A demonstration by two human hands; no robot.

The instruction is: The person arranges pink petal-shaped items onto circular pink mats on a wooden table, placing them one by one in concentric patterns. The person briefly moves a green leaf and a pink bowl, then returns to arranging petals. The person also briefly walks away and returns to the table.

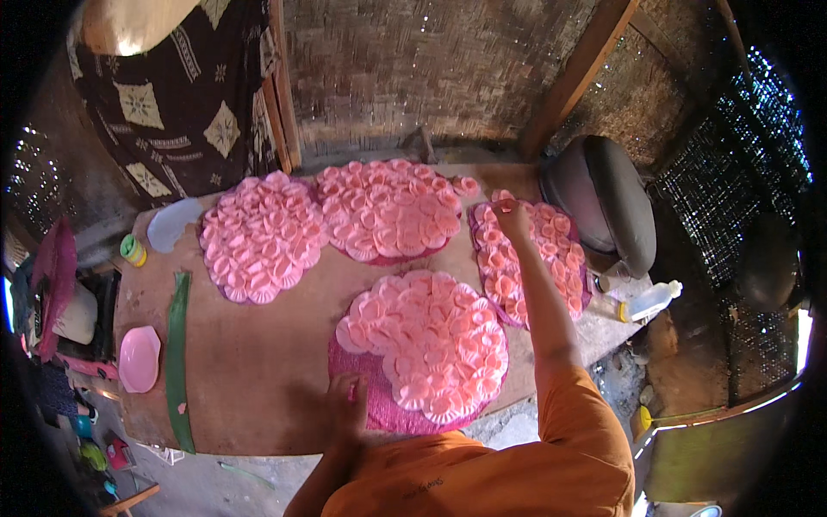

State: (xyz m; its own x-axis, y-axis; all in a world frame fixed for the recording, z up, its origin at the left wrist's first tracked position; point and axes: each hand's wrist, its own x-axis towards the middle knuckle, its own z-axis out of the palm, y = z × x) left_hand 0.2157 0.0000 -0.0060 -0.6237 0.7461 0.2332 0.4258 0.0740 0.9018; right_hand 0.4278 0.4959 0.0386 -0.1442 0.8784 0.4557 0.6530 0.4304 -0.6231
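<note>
Small pink cup-shaped pieces with fluted edges crowd a round magenta mat [370, 392] at the table's near side; its front left part shows bare. My left hand [347, 403] is at that bare part, fingers curled around a small pinkish-red bit too blurred to name. My right arm reaches far forward over another covered mat [575, 226] on the right. There my right hand [513, 221] is closed at the mat's far left edge, its fingers pinched on a pink piece [502, 196]. Two more mounds of pink pieces, a left mound [261, 239] and a back mound [388, 207], lie beyond.
On the brown table [250, 370] lie a green leaf strip [177, 362], a pink dish [139, 358], a yellow-green cup [133, 250] and a pale flat sheet [174, 224]. A large dark pot [607, 202] and a white bottle [652, 302] stand at the right edge. Woven walls rise behind.
</note>
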